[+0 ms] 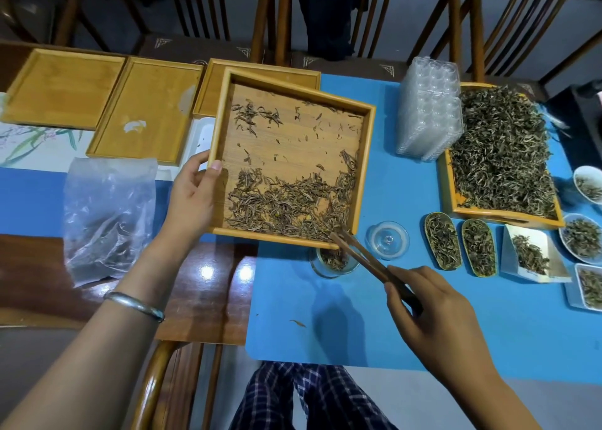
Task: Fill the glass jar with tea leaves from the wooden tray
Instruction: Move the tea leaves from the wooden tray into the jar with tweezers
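Note:
My left hand grips the left rim of a square wooden tray and holds it tilted above the table. Dark tea leaves are heaped along the tray's near edge and right corner. A glass jar with some leaves inside stands on the blue mat, partly hidden under the tray's near right corner. My right hand holds wooden tongs, whose tips reach into the leaves at that corner, just above the jar. The jar's glass lid lies beside it on the right.
Three bare wooden trays lie at the back left, a clear plastic bag at the left. At right are stacked plastic containers, a tray heaped with green tea, two woven scoops and several small white dishes. Chairs stand behind the table.

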Available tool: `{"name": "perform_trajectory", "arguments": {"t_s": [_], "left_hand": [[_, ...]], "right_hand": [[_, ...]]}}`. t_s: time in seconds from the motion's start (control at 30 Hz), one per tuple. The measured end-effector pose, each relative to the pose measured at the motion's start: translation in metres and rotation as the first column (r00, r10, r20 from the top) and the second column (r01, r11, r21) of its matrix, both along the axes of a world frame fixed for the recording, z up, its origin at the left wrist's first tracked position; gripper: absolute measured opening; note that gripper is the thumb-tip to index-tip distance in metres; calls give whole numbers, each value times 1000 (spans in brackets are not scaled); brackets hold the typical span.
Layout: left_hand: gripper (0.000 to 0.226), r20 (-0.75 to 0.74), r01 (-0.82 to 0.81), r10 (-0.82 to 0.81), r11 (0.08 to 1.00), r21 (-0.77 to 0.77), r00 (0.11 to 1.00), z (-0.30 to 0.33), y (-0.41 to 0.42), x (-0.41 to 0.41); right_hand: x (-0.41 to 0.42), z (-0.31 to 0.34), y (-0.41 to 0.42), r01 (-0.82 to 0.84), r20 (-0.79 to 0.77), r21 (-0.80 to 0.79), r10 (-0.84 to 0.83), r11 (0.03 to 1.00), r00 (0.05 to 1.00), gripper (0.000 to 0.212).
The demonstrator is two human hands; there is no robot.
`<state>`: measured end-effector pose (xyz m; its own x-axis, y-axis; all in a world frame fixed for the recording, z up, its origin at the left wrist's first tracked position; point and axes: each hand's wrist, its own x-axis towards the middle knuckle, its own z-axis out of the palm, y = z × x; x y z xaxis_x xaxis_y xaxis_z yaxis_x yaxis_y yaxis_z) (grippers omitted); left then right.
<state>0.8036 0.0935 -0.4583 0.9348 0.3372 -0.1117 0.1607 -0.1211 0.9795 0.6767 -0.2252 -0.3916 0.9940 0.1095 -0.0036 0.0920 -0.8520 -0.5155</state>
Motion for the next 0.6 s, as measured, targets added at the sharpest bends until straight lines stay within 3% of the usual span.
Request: {"name": "perform_trajectory", "arguments": {"t_s": [0.23, 0.4, 0.6], "left_hand": [[29, 6, -4, 4, 1000, 18, 1000, 0, 0, -1], [29, 4, -4, 4, 1000, -1, 1000, 0, 0, -1], [23, 13, -4, 4, 1000, 0, 1000, 1, 0, -2]], "right_hand": [[69, 8, 27, 83, 233, 3, -82, 997, 969, 17], [113, 5, 42, 154, 253, -84, -128, 985, 959, 23], [107, -3, 39, 141, 210, -151, -108, 978, 972, 25]]}}
